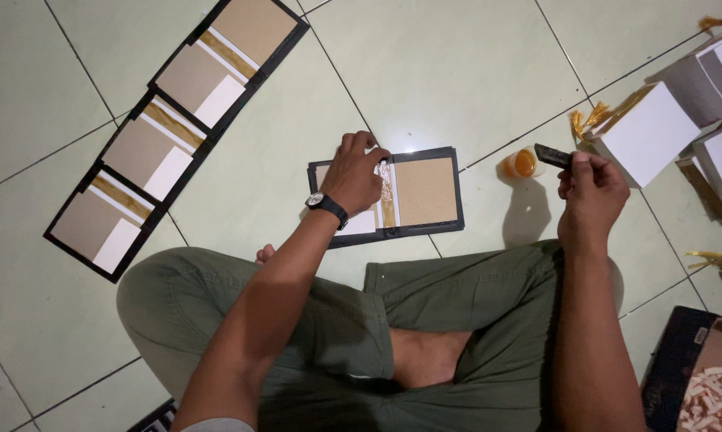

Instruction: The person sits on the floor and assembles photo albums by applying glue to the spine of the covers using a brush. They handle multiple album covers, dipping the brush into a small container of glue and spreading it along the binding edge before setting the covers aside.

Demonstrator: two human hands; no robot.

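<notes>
I sit cross-legged on a pale tiled floor. My left hand (353,172), with a black wristwatch, rests on an open black cover (425,192) with brown board panels, its fingers closed at the top of the gold spine strip (387,196). Off to the right, my right hand (589,196) is raised above the floor and grips a small dark flat tool (551,154). A small cup of amber glue (523,164) stands on the floor just left of that hand.
A row of several finished black covers (169,136) with brown panels and gold strips lies diagonally at the left. White and grey blocks with gold tassels (657,128) pile up at the right. A dark box of pale scraps (709,392) sits at the lower right.
</notes>
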